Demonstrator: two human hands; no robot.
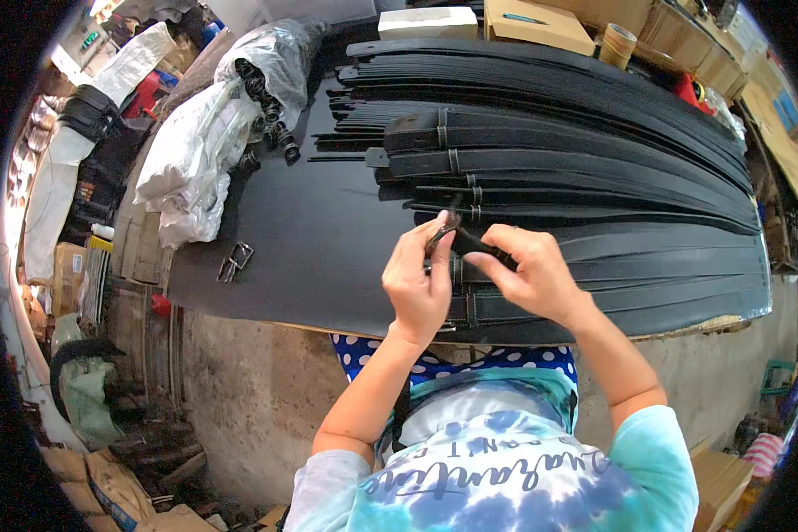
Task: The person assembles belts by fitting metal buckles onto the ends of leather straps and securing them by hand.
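Note:
My left hand (419,282) pinches a small dark metal belt buckle (440,236) between thumb and fingertips. Close beside it, my right hand (534,273) grips the end of a black belt strap (495,252), thumb on top. Strap and buckle meet between the two hands, over the near part of the table; whether the strap passes through the buckle I cannot tell. Under and beyond my hands lie several black belts (585,166) with light stitching, side by side, with loops near their left ends. A pair of loose metal buckles (235,262) rests to the left.
A dense row of black straps (541,82) fills the far side of the black table (301,239). Clear plastic bags (195,160) with dark buckles spilling out stand at the left. Along the back are a white box (427,23), a cardboard box (541,27) and a tape roll (616,44).

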